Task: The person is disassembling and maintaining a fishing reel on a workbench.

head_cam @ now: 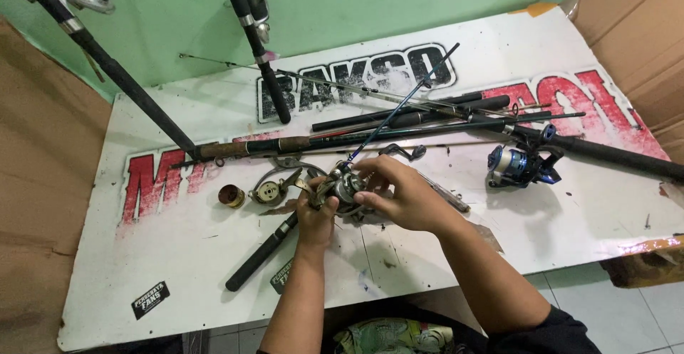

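Both hands meet over the middle of a white printed board (178, 247) used as a table top. My left hand (315, 218) grips a grey metal fishing reel body (342, 186) from the left and below. My right hand (399, 193) holds the same reel from the right, fingers curled on its top and side. A thin dark blue rod (402, 104) rises from the reel toward the back. A black rod handle (260, 253) lies under my left wrist.
A brass-coloured spool (231, 196) and a round reel part (269, 192) lie left of the hands. Several rods (427, 115) lie across the back. A blue reel (514, 165) on a black rod sits right. Two rods (256, 47) lean on the green wall. Cardboard flanks both sides.
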